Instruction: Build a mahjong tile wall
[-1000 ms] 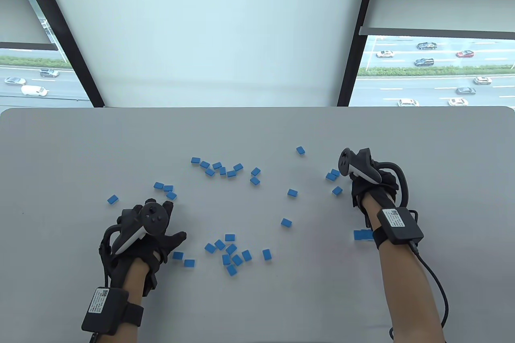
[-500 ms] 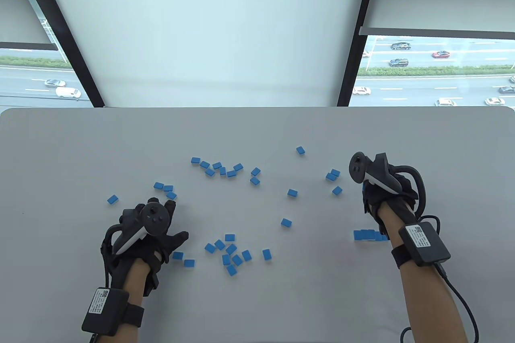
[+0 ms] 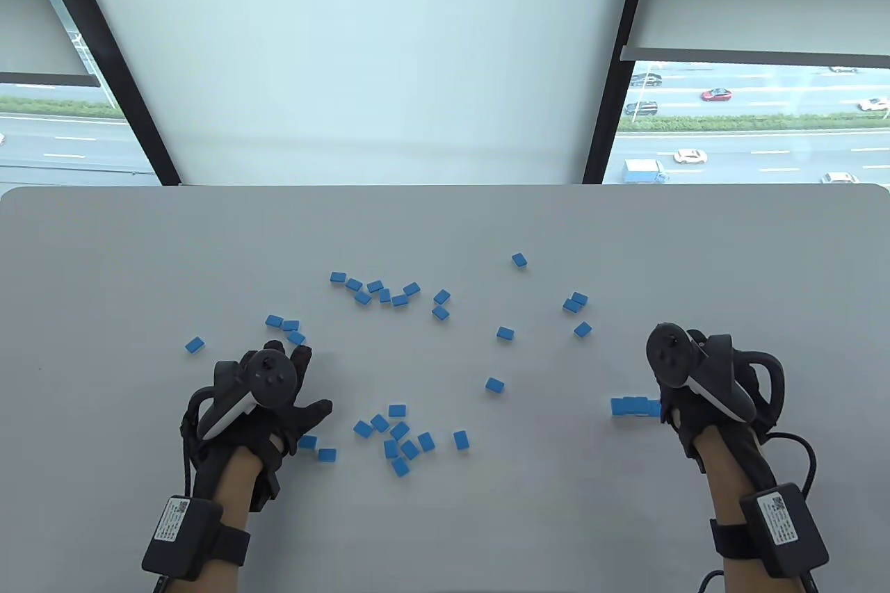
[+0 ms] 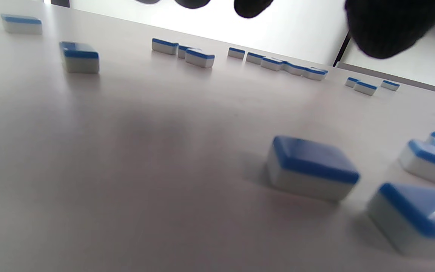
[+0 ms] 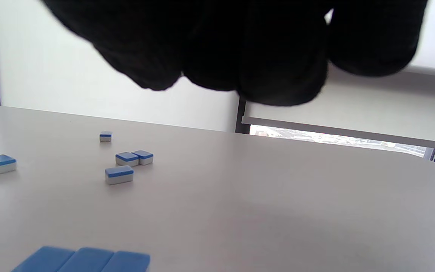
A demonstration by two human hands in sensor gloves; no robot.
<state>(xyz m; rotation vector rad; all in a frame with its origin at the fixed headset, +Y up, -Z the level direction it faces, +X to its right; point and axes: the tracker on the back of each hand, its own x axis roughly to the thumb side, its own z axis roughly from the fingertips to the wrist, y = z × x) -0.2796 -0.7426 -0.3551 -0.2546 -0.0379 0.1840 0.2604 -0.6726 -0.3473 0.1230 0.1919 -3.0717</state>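
Blue tiles (image 3: 399, 432) scattered on grey table (image 3: 445, 523), short tile row (image 3: 634, 406) beside right hand (image 3: 702, 398)

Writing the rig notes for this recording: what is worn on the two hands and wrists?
Both the left hand and right hand wear black gloves, each with a dark-and-white tracker strapped on its back. Each wrist carries a black box with a white label on a black band, with black cables attached.

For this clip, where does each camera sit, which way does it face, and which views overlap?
Table view: high above, looking down at the grey table and out the window; shows both forearms, left hand and right hand.
Left wrist view: low by the tabletop, facing scattered blue tiles; fingertips on top.
Right wrist view: low, facing the window; dark fingers above.
Shared: the tile row appears in table and right wrist views.
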